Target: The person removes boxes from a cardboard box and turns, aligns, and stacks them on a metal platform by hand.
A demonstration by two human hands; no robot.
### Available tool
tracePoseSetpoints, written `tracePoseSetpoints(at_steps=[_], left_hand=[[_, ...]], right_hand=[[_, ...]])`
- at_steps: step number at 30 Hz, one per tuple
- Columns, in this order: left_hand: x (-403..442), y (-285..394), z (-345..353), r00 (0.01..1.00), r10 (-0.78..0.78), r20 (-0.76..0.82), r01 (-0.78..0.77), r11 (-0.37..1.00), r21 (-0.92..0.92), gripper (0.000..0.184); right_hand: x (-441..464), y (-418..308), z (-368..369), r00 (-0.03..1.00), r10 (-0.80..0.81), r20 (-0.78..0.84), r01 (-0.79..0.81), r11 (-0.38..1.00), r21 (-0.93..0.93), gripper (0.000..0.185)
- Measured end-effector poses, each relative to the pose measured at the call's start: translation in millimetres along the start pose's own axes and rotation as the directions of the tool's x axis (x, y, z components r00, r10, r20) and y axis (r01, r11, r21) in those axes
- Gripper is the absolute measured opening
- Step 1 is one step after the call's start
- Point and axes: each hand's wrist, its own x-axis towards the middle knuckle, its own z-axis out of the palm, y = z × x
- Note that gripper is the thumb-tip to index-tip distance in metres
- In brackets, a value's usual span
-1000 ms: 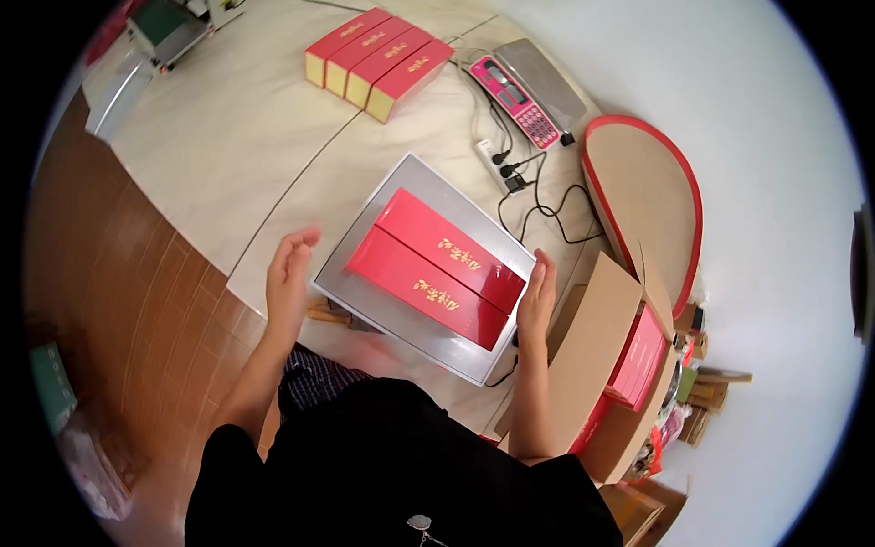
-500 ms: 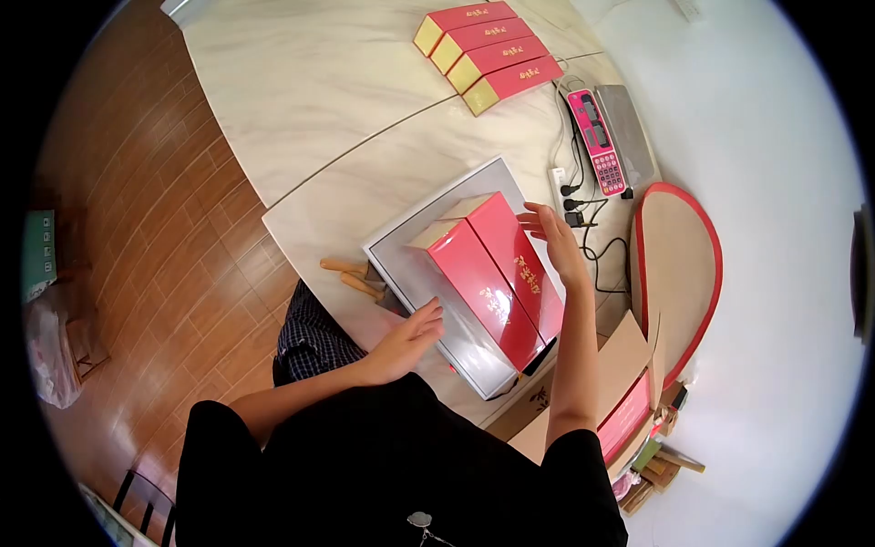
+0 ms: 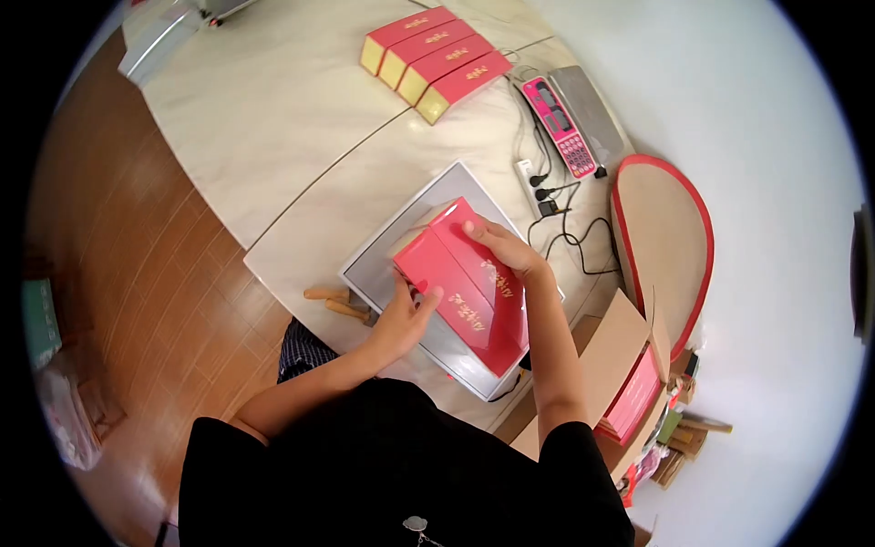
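Two long red gift boxes (image 3: 456,287) with gold lettering lie side by side over the silver platform of a scale (image 3: 369,264). My left hand (image 3: 403,314) is on the near long side of the pair, thumb over the top edge. On the opposite side my right hand (image 3: 510,248) grips the pair, its thumb on the red top. Together the hands press the two boxes against each other. Whether the boxes touch the platform or are slightly raised, I cannot tell.
Several similar red boxes (image 3: 437,59) stand in a row at the table's back. A pink keypad display (image 3: 561,128), a power strip (image 3: 529,189) and cables lie right. Wooden-handled tools (image 3: 337,303) are left of the scale. An open carton (image 3: 615,351) holds red items.
Both hands have closed in from beside the boxes and taken hold of the pair. The view has shifted, moving the table's objects slightly left.
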Motion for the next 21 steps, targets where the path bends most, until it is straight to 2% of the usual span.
tracePoseSetpoints(at_steps=[1,2,4,7,8,10,11,12,14,16,18,19,20,21], left_hand=[[2,6,2,1.000,0.006,0.005,-0.007,0.991,0.133,0.080],[3,15,4,0.999,0.022,0.036,-0.027,0.989,0.142,0.080],[-1,42,12,0.995,0.081,0.061,-0.098,0.933,0.347,0.080],[-8,90,32,0.966,0.190,0.178,-0.243,0.901,0.360,0.080],[-8,97,40,0.955,0.190,0.226,-0.263,0.895,0.360,0.080],[-7,105,55,0.860,0.414,0.299,-0.491,0.830,0.263,0.081],[-7,102,59,0.843,0.413,0.345,-0.500,0.839,0.214,0.085],[-4,99,64,0.824,0.402,0.398,-0.510,0.833,0.214,0.085],[2,93,70,0.742,0.529,0.413,-0.615,0.781,0.105,0.088],[2,80,69,0.746,0.482,0.459,-0.605,0.779,0.166,0.092],[1,73,63,0.766,0.522,0.374,-0.597,0.794,0.114,0.093],[-1,72,58,0.807,0.474,0.351,-0.539,0.835,0.111,0.091],[4,71,52,0.796,0.467,0.384,-0.547,0.827,0.128,0.091],[11,71,44,0.822,0.415,0.391,-0.474,0.878,0.064,0.085]], right_hand=[[-8,5,0,1.000,-0.011,-0.025,0.012,1.000,0.012,0.069],[-17,12,-2,0.985,-0.151,-0.082,0.150,0.988,-0.022,0.072],[-46,19,-5,0.912,-0.376,-0.165,0.373,0.927,-0.051,0.082],[-113,25,20,0.721,-0.541,-0.433,0.590,0.807,-0.027,0.093],[-129,35,27,0.663,-0.544,-0.515,0.615,0.788,-0.040,0.095],[-150,52,53,0.537,-0.494,-0.684,0.687,0.726,0.015,0.101],[-152,61,60,0.437,-0.522,-0.732,0.743,0.669,-0.034,0.105],[-154,70,68,0.408,-0.479,-0.777,0.759,0.651,-0.003,0.107],[-154,77,81,0.349,-0.450,-0.822,0.811,0.585,0.024,0.107],[-153,85,92,0.287,-0.438,-0.852,0.815,0.580,-0.023,0.101],[-154,87,102,0.340,-0.400,-0.851,0.761,0.649,-0.001,0.093],[-155,87,108,0.308,-0.419,-0.854,0.727,0.683,-0.072,0.083],[-156,88,109,0.286,-0.402,-0.870,0.744,0.665,-0.063,0.083],[-156,90,106,0.281,-0.411,-0.868,0.738,0.670,-0.078,0.080]])
